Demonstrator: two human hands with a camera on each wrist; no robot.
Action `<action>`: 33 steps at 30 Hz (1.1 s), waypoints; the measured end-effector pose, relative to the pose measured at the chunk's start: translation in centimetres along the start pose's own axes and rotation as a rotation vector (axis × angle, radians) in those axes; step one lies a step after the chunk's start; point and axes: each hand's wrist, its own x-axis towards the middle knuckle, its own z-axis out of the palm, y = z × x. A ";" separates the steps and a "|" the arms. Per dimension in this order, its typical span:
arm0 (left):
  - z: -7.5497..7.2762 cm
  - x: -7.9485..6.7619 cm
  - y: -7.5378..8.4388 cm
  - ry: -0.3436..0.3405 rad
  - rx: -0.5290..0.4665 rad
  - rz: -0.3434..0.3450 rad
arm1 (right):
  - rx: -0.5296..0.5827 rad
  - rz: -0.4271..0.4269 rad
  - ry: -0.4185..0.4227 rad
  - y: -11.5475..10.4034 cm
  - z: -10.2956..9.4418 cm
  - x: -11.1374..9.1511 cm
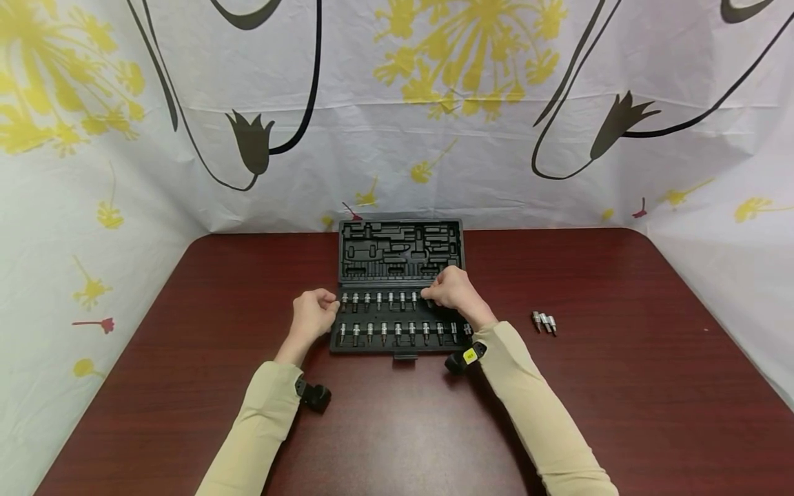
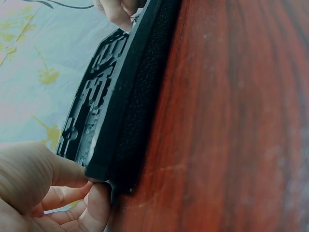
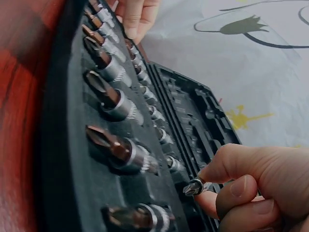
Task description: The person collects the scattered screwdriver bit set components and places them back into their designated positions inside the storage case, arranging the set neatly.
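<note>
An open black bit socket case lies on the table, its lid leaning back. Two rows of silver bit sockets fill its slots. My left hand grips the case's left edge, thumb on the rim and fingers curled beside it, as the left wrist view shows. At the right end of the back row, my right hand pinches one bit socket between thumb and forefinger. Its tip is seen in the right wrist view, just over the case; whether it touches the slot I cannot tell.
Three loose bit sockets lie together on the reddish-brown table, right of the case. A latch sticks out from the case's front. Behind the table hangs a white patterned cloth, which also runs along both sides.
</note>
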 end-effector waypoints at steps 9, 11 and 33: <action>0.0 0.0 0.1 -0.001 -0.002 0.003 | -0.119 -0.035 0.043 -0.7 0.4 0.0; 0.0 0.0 0.1 0.000 -0.002 0.004 | -0.146 -0.034 0.050 -0.9 0.4 0.1; 0.0 0.2 0.0 -0.001 -0.001 0.003 | -0.219 0.095 -0.098 -0.9 -1.2 1.2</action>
